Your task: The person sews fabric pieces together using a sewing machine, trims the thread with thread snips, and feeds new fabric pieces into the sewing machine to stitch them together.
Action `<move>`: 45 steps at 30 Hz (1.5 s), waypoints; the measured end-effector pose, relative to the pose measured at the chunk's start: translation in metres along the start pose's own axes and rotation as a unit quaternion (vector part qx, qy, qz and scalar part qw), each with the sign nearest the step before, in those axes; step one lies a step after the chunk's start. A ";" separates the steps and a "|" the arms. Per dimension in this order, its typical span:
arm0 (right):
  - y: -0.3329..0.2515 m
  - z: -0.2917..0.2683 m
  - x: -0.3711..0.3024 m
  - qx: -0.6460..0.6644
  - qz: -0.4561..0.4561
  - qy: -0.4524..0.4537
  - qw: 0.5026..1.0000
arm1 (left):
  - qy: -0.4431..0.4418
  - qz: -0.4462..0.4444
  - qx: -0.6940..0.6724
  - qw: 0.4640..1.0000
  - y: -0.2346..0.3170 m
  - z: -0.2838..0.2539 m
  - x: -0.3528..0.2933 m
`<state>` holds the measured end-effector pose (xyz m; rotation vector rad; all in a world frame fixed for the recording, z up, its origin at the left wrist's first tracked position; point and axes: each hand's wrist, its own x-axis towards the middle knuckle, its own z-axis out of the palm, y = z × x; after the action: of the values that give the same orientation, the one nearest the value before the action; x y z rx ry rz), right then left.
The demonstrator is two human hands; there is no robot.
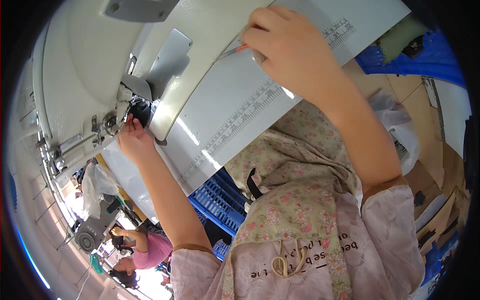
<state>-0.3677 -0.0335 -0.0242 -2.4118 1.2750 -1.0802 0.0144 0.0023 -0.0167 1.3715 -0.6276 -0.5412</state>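
At the needle end of a white sewing machine, the left hand has its fingertips pressed up against a dark piece of cloth beside the metal parts there; the fingers are curled toward the cloth, though whether they pinch it cannot be told. The right hand rests further along the table, fingers bent and closed around a thin tool with an orange tip that pokes out to its left, lying on the tabletop.

The table is pale grey and glossy, with a printed measuring ruler running along its edge. Below it the person's lap shows a floral apron over pink sleeves, with a blue plastic crate under the table's edge.

Further out, another blue crate sits on a tan floor beside a white plastic bag and cardboard. At lower left, another person in a pink top works at a second machine.
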 end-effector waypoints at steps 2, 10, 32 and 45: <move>0.004 0.009 -0.004 -0.007 0.007 0.003 1.000 | 0.016 -0.005 0.051 0.999 0.004 0.009 -0.010; 0.001 0.021 -0.001 -0.024 -0.052 0.038 0.998 | -0.040 0.131 0.274 0.952 0.004 0.020 -0.037; -0.059 0.125 0.093 -0.060 -0.262 -0.056 0.962 | -0.119 0.305 0.549 0.769 -0.011 -0.019 0.052; -0.044 0.148 0.095 0.112 -0.090 -0.093 0.985 | -0.263 0.294 0.382 0.836 -0.031 0.002 0.102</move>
<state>-0.2038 -0.1028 -0.0594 -2.4214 0.8417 -0.9575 0.0869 -0.0726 -0.0373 1.6452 -1.7962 -0.1355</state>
